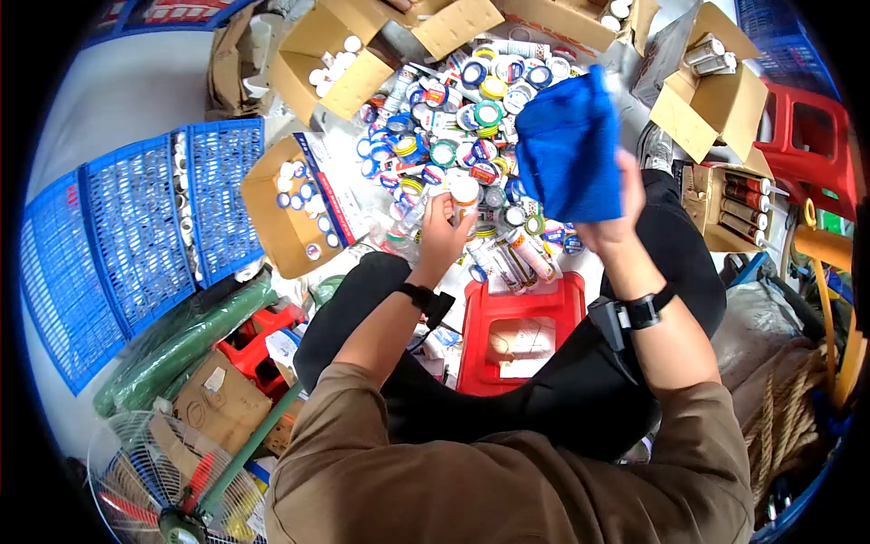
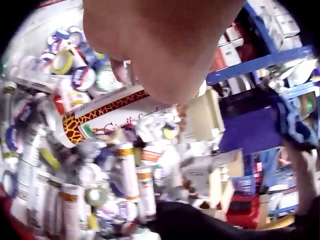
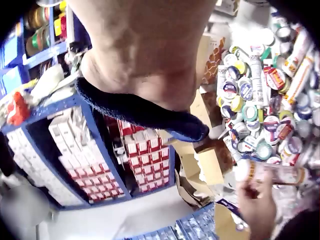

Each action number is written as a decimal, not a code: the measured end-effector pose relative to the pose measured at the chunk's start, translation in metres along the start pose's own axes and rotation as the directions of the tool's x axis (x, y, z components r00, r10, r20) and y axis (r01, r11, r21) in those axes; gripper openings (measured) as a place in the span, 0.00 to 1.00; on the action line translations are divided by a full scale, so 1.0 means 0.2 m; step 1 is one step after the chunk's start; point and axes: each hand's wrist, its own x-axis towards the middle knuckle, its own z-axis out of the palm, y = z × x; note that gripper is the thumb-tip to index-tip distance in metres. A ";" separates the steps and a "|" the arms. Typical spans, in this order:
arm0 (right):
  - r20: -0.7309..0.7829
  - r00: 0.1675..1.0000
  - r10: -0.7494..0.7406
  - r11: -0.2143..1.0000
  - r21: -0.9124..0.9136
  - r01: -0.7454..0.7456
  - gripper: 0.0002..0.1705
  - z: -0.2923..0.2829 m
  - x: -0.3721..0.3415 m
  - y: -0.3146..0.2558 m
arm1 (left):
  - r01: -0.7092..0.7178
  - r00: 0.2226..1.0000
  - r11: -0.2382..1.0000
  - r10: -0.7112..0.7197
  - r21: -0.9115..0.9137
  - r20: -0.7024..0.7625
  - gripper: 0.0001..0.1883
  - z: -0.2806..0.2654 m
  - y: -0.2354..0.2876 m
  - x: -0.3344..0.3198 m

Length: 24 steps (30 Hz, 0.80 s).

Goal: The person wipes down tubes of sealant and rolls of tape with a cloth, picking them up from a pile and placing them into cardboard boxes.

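Observation:
In the head view the left hand [image 1: 439,240] grips a white cartridge tube [image 1: 465,190] above the pile. Its brown-patterned band and printed label show in the left wrist view, where the tube [image 2: 112,112] lies under the hand [image 2: 162,45]. The right hand [image 1: 621,208] holds up a blue cloth [image 1: 569,150], its thumb along the edge; part of its fingers is hidden by the cloth. From the right wrist, the cloth [image 3: 142,112] hangs across the end of the hand [image 3: 145,55]. Tape rolls [image 1: 489,113] and more tubes [image 1: 530,254] lie heaped in front.
Open cardboard boxes surround the pile, one with tape rolls [image 1: 290,222] at left and one with tubes [image 1: 725,204] at right. A red stool [image 1: 480,335] stands between the knees. Blue crates [image 1: 127,245] are at far left, a fan [image 1: 172,480] at lower left, rope [image 1: 784,417] at right.

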 end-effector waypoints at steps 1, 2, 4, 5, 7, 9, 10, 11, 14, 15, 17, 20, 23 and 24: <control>-0.120 0.993 -0.003 0.989 -0.149 -0.015 0.33 0.08 -0.04 0.06 | -0.021 0.999 0.996 0.018 -0.088 -0.033 0.25 -0.04 0.21 0.02; -0.009 0.996 -0.089 0.898 -0.433 0.076 0.34 0.10 -0.06 0.10 | -0.066 0.993 0.996 0.059 -0.063 -0.105 0.23 -0.07 0.43 0.02; 0.291 0.937 -0.193 0.620 -0.705 0.346 0.36 0.12 -0.11 0.20 | -0.169 0.977 0.982 0.156 -0.085 -0.146 0.18 -0.12 0.77 0.01; 0.457 0.862 -0.220 0.503 -0.704 0.501 0.37 0.14 -0.13 0.23 | -0.246 0.960 0.966 0.231 -0.083 -0.160 0.17 -0.14 0.90 0.00; 0.389 0.861 -0.329 0.601 -0.617 0.508 0.38 0.18 -0.14 0.24 | -0.296 0.944 0.954 0.300 0.051 -0.138 0.20 -0.18 1.07 -0.03; 0.373 0.870 -0.322 0.752 -0.457 0.474 0.37 0.26 -0.21 0.13 | -0.379 0.907 0.898 0.408 0.224 -0.102 0.20 -0.23 1.19 -0.07; 0.371 0.848 -0.378 0.732 -0.442 0.519 0.37 0.27 -0.22 0.12 | -0.415 0.894 0.869 0.444 0.270 -0.055 0.22 -0.26 1.22 -0.09; 0.363 0.824 -0.436 0.708 -0.427 0.563 0.36 0.27 -0.23 0.11 | -0.426 0.888 0.861 0.457 0.277 -0.058 0.22 -0.27 1.23 -0.12; 0.199 0.865 -0.462 0.806 -0.313 0.502 0.34 0.35 -0.33 -0.01 | -0.513 0.834 0.831 0.542 0.217 -0.105 0.35 -0.33 1.26 -0.25; 0.136 0.884 -0.447 0.843 -0.265 0.468 0.34 0.36 -0.35 -0.04 | -0.465 0.856 0.855 0.500 0.230 -0.128 0.36 -0.34 1.25 -0.31; 0.115 0.918 -0.379 0.895 -0.205 0.395 0.38 0.45 -0.45 -0.14 | -0.326 0.943 0.941 0.331 0.092 -0.036 0.37 -0.38 1.26 -0.42; 0.104 0.918 -0.383 0.912 -0.116 0.394 0.41 0.57 -0.54 -0.19 | 0.078 0.943 0.782 0.143 -0.618 0.301 0.29 -0.35 1.20 -0.52; 0.128 0.862 -0.490 0.850 -0.148 0.506 0.40 0.67 -0.62 -0.17 | 0.219 0.967 0.616 -0.034 -0.757 0.252 0.25 -0.42 1.31 -0.57; 0.125 0.778 -0.615 0.750 -0.211 0.627 0.40 0.71 -0.64 -0.16 | 0.055 0.991 0.779 0.035 -0.625 0.132 0.24 -0.45 1.37 -0.58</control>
